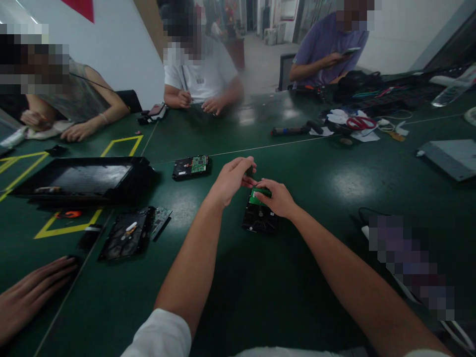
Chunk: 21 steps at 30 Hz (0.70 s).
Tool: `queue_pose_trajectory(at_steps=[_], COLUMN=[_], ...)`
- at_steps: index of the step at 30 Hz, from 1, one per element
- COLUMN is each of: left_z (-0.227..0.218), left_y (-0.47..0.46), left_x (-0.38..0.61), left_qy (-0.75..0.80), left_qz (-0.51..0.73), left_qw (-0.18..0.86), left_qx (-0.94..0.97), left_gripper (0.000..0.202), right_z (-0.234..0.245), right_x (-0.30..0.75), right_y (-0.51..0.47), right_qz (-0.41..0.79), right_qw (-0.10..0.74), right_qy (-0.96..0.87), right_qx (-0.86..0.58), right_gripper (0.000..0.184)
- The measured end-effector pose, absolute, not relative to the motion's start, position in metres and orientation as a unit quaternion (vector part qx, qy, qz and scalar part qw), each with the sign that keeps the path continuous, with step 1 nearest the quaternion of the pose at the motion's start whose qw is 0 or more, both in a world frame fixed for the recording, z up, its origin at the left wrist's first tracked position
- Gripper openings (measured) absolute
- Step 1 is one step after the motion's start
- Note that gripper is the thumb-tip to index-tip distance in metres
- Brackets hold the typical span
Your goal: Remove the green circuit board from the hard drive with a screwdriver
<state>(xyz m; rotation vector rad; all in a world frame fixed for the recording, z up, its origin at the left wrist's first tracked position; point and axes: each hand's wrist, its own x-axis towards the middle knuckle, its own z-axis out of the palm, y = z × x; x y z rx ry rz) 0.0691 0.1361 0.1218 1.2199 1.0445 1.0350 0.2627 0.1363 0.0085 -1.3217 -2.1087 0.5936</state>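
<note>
A black hard drive (pixel 260 220) lies on the green table in front of me, with a green circuit board (pixel 256 197) at its far end. My right hand (pixel 279 197) is closed over that end, its thumb and fingers gripping the board. Just beyond the board's far left corner is my left hand (pixel 231 179), fingers curled together. Something small and dark shows at its fingertips, too unclear to name. To the left lies a second hard drive (pixel 191 167) with its board face up. Nearer, another hard drive (pixel 128 233) has a loose circuit board (pixel 161 220) beside it.
A black tray (pixel 85 193) stands at left, near yellow tape marks. Another person's hand (pixel 37 292) rests at lower left. Several people sit across the table. Red-handled scissors (pixel 360 123) and cables lie at back right, a grey metal box (pixel 451 158) at right.
</note>
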Motion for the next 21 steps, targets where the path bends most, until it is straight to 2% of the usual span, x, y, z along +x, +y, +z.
queue_pose_trajectory(at_steps=[5, 21], left_z=[0.1228, 0.1231], left_y=[0.1351, 0.1332], left_x=[0.0687, 0.0685], left_qy=[0.463, 0.440], left_qz=[0.431, 0.407], left_qw=[0.544, 0.593], left_qx=[0.551, 0.537], left_gripper=[0.024, 0.033], right_z=[0.0091, 0.0053], right_x=[0.2624, 0.2623], right_y=[0.1356, 0.1378], right_qz=[0.221, 0.227], right_qw=[0.278, 0.293], right_qy=[-0.787, -0.788], right_qx=[-0.504, -0.492], right_gripper=[0.025, 0.025])
